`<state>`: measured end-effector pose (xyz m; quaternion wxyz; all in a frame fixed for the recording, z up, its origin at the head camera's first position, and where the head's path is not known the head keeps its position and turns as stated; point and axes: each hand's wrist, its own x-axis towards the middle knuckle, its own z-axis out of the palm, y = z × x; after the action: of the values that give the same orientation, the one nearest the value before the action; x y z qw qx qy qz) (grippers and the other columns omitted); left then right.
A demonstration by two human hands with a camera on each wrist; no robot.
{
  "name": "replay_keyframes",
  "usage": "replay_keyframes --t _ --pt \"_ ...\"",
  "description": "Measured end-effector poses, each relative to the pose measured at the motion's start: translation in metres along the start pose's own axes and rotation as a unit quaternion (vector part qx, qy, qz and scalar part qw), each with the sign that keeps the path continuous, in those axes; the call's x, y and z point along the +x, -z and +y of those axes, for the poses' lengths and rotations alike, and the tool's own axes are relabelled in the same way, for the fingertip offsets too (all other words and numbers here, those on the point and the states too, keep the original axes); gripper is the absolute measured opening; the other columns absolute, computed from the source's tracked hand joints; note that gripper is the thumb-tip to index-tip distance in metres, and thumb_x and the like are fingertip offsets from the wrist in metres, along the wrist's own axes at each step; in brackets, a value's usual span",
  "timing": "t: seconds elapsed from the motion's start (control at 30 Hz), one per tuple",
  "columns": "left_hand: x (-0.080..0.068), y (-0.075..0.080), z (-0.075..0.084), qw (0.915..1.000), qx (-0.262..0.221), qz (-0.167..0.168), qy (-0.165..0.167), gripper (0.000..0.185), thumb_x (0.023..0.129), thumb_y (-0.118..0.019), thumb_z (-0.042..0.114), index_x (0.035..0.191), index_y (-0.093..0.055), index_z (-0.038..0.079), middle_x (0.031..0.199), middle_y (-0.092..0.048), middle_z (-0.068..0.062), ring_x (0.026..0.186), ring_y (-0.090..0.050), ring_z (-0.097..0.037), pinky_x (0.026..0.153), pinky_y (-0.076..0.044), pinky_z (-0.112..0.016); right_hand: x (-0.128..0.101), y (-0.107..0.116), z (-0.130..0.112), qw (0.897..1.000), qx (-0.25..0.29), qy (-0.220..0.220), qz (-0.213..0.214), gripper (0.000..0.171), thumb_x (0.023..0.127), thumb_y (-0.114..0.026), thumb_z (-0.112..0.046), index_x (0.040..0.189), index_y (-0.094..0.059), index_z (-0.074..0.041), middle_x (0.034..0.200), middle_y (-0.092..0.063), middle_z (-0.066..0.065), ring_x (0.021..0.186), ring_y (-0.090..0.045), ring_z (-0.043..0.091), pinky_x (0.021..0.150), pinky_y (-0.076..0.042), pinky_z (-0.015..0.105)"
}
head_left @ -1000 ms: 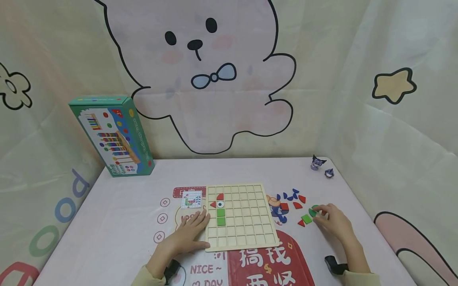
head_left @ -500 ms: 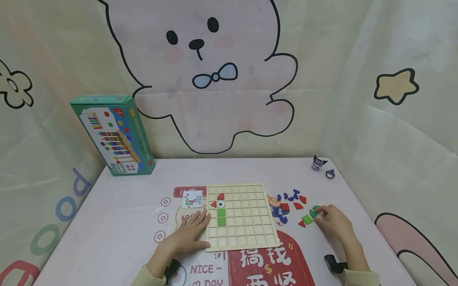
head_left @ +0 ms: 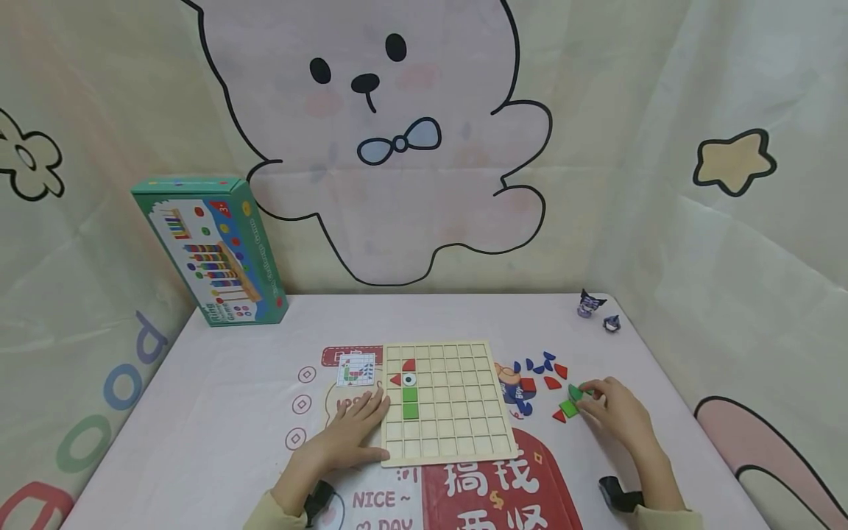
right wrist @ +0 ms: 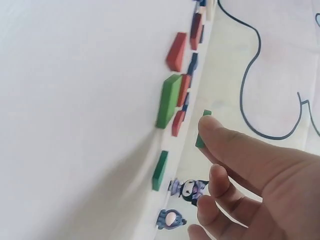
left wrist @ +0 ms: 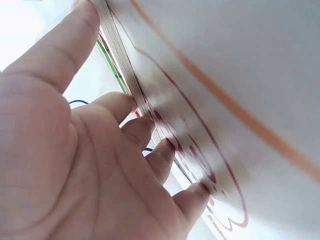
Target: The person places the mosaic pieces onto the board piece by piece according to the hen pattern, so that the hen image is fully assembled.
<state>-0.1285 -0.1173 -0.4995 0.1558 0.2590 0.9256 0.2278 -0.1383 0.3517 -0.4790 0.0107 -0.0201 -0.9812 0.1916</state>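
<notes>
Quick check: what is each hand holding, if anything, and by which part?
The right hand pinches a small green block around its middle, both ends showing. The left hand holds nothing; it touches the board.

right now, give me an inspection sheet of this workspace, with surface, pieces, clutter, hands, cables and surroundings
Surface: white tabletop, with a red printed panel near the front.
Job's things: grid board bearing a rounded red piece, red triangle, eye tile and two green squares; pattern card left, loose pieces right.
Clutter: two cartoon figurines, far right; green toy box, far left.
Left hand: touches the board's left edge.
Right hand: pinches a dark green piece.
Cables: nothing seen.
Surroundings: fabric backdrop with cartoon outlines.
</notes>
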Motion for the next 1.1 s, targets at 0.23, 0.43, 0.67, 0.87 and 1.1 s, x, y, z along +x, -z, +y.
replay_keyframes --t 0.23,0.43,0.67,0.87,1.1 --pt "-0.001 0.000 0.001 1.0000 -0.003 0.002 0.001 0.089 0.080 -0.059 0.055 0.147 -0.024 0.009 0.155 -0.015 -0.012 0.141 -0.011 -0.036 0.110 -0.006 -0.062 0.000 0.000 -0.018 1.000 0.004 0.018 0.009 0.030 0.079 -0.072 -0.024 0.104 -0.067 -0.007 0.083 -0.053 0.005 0.071 -0.045 0.019 0.051 -0.035 0.026" --pt "0.000 -0.001 0.000 1.0000 0.003 0.004 -0.002 0.089 0.080 -0.059 0.055 0.147 -0.024 0.009 0.155 -0.015 -0.011 0.141 -0.012 -0.036 0.110 -0.007 -0.062 -0.001 -0.010 -0.038 0.999 -0.005 0.037 0.002 0.029 0.076 -0.075 -0.022 0.101 -0.068 -0.010 0.082 -0.055 0.005 0.069 -0.046 0.018 0.053 -0.038 0.026" --pt "0.001 -0.002 -0.001 1.0000 0.004 0.005 -0.001 0.089 0.080 -0.059 0.056 0.147 -0.024 0.009 0.155 -0.015 -0.011 0.141 -0.012 -0.036 0.110 -0.006 -0.062 -0.006 -0.020 -0.062 0.997 -0.014 0.074 0.018 0.027 0.073 -0.078 -0.023 0.097 -0.070 -0.013 0.081 -0.055 0.003 0.068 -0.048 0.015 0.055 -0.042 0.025" --pt "0.001 -0.001 0.000 1.0000 0.000 0.004 -0.003 0.090 0.080 -0.060 0.055 0.147 -0.024 0.008 0.155 -0.015 -0.012 0.141 -0.012 -0.036 0.110 -0.006 -0.063 -0.007 -0.029 -0.082 0.997 -0.006 0.080 0.014 0.025 0.072 -0.079 -0.023 0.094 -0.071 -0.016 0.082 -0.058 0.002 0.071 -0.049 0.014 0.058 -0.043 0.024" --pt "0.001 -0.001 0.001 1.0000 -0.004 0.006 0.001 0.090 0.079 -0.061 0.054 0.147 -0.025 0.008 0.155 -0.015 -0.012 0.141 -0.012 -0.036 0.110 -0.005 -0.063 -0.010 -0.037 -0.106 0.992 -0.001 0.122 0.017 0.025 0.070 -0.080 -0.021 0.093 -0.071 -0.016 0.087 -0.061 0.001 0.076 -0.055 0.014 0.063 -0.050 0.027"
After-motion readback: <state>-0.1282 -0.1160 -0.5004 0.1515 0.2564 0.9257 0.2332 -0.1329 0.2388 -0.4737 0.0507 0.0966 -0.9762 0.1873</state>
